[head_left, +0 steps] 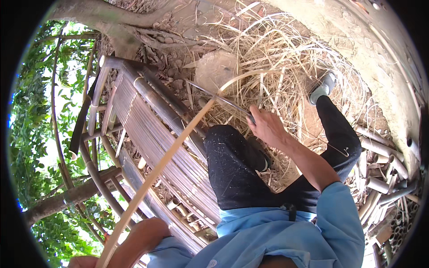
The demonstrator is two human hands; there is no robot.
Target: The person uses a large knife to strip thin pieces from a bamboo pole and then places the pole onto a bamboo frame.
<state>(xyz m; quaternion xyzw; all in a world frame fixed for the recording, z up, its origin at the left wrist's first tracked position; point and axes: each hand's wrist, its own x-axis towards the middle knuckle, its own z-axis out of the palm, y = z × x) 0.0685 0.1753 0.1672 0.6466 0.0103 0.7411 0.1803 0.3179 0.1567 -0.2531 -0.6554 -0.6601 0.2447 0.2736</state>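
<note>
My right hand (267,127) is closed around the dark handle of a knife (232,105), whose thin blade points up and to the left. A long pale bamboo strip (165,158) crosses the blade and bends over at its far end toward the heap of shavings. The strip runs down to the lower left, where my left hand (82,262) is closed on it, partly cut off by the picture's edge. The left fingers show only in part.
A slatted bamboo bench (147,120) stands at my left, close to my knee. Curled bamboo shavings (286,49) cover the ground ahead, around a flat stone (216,69). Cut bamboo tubes (380,156) are piled at the right. Beyond the bench runs a pole railing (67,196).
</note>
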